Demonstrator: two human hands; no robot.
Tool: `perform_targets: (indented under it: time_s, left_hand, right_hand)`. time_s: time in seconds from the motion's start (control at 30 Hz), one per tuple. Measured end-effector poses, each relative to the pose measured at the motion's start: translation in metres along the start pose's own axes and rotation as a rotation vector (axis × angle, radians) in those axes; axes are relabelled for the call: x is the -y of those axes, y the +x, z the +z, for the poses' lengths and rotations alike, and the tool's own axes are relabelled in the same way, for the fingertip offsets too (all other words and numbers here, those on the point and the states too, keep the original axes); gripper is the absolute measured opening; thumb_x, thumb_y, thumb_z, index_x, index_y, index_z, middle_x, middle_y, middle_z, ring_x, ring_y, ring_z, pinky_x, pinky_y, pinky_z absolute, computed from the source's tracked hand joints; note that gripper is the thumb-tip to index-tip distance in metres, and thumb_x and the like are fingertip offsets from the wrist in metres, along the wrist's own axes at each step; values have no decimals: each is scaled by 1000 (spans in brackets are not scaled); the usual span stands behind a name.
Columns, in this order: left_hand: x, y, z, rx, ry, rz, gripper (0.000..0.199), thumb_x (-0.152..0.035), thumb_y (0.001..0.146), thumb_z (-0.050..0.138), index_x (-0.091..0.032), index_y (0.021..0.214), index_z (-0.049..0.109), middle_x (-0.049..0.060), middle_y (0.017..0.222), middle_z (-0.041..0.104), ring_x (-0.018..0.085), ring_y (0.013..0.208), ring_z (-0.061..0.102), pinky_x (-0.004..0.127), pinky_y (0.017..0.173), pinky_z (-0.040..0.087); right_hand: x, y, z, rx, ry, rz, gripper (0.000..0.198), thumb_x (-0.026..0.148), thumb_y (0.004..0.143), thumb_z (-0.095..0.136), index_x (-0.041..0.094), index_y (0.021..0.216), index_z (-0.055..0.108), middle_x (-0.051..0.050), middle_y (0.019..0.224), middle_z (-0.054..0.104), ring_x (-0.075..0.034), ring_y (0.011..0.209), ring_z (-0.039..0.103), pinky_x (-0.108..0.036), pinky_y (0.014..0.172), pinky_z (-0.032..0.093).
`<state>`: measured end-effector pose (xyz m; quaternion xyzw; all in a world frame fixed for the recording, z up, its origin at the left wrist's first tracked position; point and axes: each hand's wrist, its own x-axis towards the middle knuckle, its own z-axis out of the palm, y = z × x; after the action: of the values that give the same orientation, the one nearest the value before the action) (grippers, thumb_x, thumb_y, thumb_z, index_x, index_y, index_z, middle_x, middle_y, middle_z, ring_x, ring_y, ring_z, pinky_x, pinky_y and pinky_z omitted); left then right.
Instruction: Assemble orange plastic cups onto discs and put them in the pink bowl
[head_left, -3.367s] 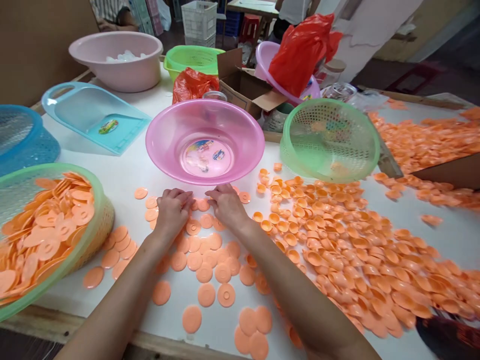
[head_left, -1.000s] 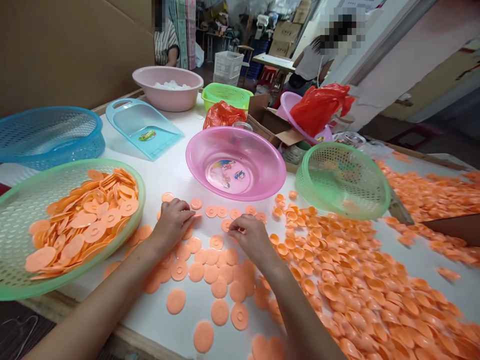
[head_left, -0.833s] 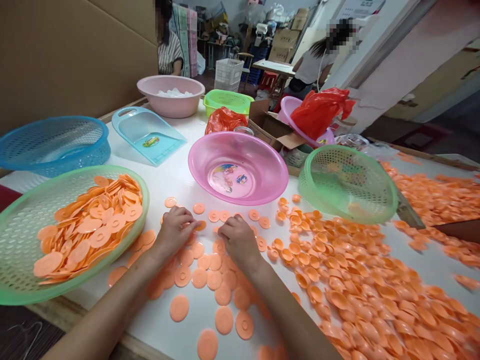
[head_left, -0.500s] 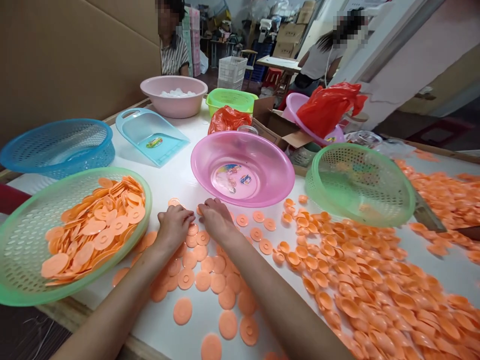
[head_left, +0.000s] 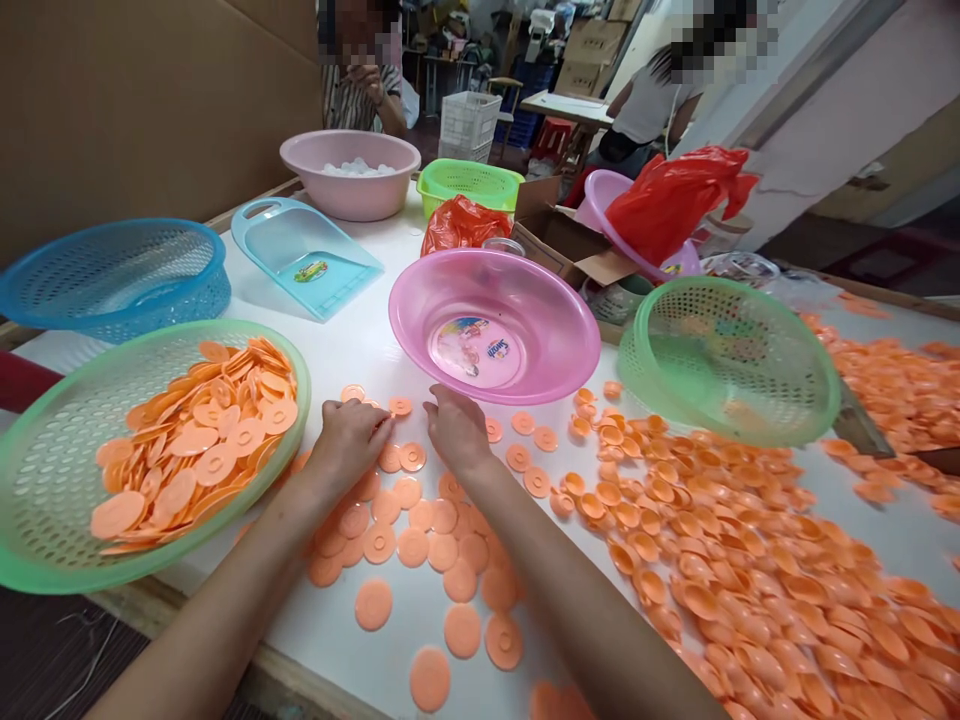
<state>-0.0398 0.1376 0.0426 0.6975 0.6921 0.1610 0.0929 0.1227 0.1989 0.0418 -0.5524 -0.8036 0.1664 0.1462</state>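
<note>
Table (head_left: pixel 341 340): white top, wooden front edge (head_left: pixel 296 690) running below both forearms; flat orange discs (head_left: pixel 373 604) spread from beyond the hands down toward this edge, singly and in overlapping groups.

Left boundary: green basket (head_left: pixel 45 440), wide and perforated, heaped with more discs, its rim just beside the left forearm.

Far boundary: pink basin (head_left: pixel 409 325), its near rim close to the right hand (head_left: pixel 459 430). Light-blue scoop (head_left: pixel 315 275), behind and to the left; white surface shows between it, the basin and the green basket.

Right boundary: orange cup-shaped pieces (head_left: pixel 750 560), a dense spread beginning near the right forearm; pale-green sieve (head_left: pixel 671 365), tilted, behind them.

Gap between hands: narrow, with discs lying in it and nearer the front edge.

Left hand (head_left: pixel 349 440): back up, forearm entering from lower left; fingers bent, tips pointing right beside a single disc (head_left: pixel 400 406); whether they grip it cannot be told.

Right hand: back up, forearm slanting in from lower right; fingers bent, pointing away and leftward, overlapping the basin's near rim in view; contact or grip cannot be told.
</note>
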Motion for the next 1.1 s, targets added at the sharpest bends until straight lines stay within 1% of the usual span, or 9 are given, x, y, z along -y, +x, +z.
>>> perform_targets:
  time_s: [0.13, 0.27, 0.4, 0.47, 0.6, 0.77, 0.87, 1.0, 1.1]
  left_hand:
    - [-1, 16, 1, 1, 55, -70, 28, -24, 88, 47, -18, 69, 66, 6, 76, 70, 22, 82, 60, 36, 73, 28]
    - [-3, 9, 2, -60, -5, -103, 20, -22, 84, 50, -21, 80, 70, 6, 88, 70, 24, 93, 60, 37, 77, 31]
    - [-4, -13, 3, 85, -96, -63, 14, -30, 75, 60, -24, 84, 70, 3, 84, 67, 24, 90, 59, 36, 77, 34]
    - [-5, -22, 3, 110, -131, -102, 15, -31, 71, 62, -23, 82, 68, 2, 82, 67, 24, 88, 59, 35, 75, 37]
    - [-7, -32, -4, 161, -345, -336, 13, -34, 72, 61, -22, 74, 63, -1, 76, 68, 19, 75, 61, 29, 66, 43]
    - [-3, -33, -11, 72, -453, -432, 15, -36, 74, 59, -23, 79, 66, -2, 76, 70, 18, 76, 64, 27, 66, 45]
    - [-4, -34, -11, 10, -408, -350, 15, -37, 76, 59, -24, 78, 66, -2, 77, 70, 17, 77, 63, 28, 68, 44]
    - [-5, -43, -8, 16, -167, -30, 18, -30, 80, 54, -24, 69, 66, 0, 82, 70, 19, 81, 61, 32, 73, 40]
    - [-8, -55, -1, 22, -13, 119, 22, -26, 83, 51, -25, 71, 69, 2, 88, 71, 21, 87, 61, 36, 76, 36]
  right_hand:
    - [-16, -30, -16, -27, 185, -36, 16, 15, 89, 54, 20, 90, 69, -4, 92, 70, -17, 84, 63, -27, 74, 44]
    - [-48, -72, -38, 8, 260, -60, 16, 13, 86, 57, 20, 80, 70, -3, 81, 66, -16, 75, 61, -27, 67, 44]
    - [-72, -105, -48, 25, 256, -3, 18, 9, 84, 57, 21, 78, 70, -2, 77, 62, -15, 73, 58, -27, 66, 44]
    - [-71, -111, -43, 17, 247, 11, 17, 11, 85, 57, 21, 81, 70, -2, 80, 62, -15, 76, 58, -27, 68, 44]
    - [-50, -101, -24, 40, 148, -14, 10, 18, 86, 62, 19, 77, 67, -4, 85, 59, -17, 81, 55, -28, 69, 43]
    - [-47, -99, -29, -18, 129, 28, 11, 12, 87, 58, 19, 80, 63, -3, 85, 58, -18, 83, 54, -29, 71, 43]
    - [-62, -114, -43, 19, 150, 6, 13, 8, 85, 59, 19, 86, 66, -4, 89, 58, -18, 88, 54, -30, 74, 44]
    - [-74, -134, -49, 107, 138, -84, 26, 7, 81, 63, 23, 100, 67, -4, 95, 56, -19, 91, 53, -30, 73, 43]
    - [-77, -136, -45, 132, 225, -48, 21, 5, 78, 64, 21, 93, 66, -3, 93, 56, -17, 86, 54, -27, 70, 44]
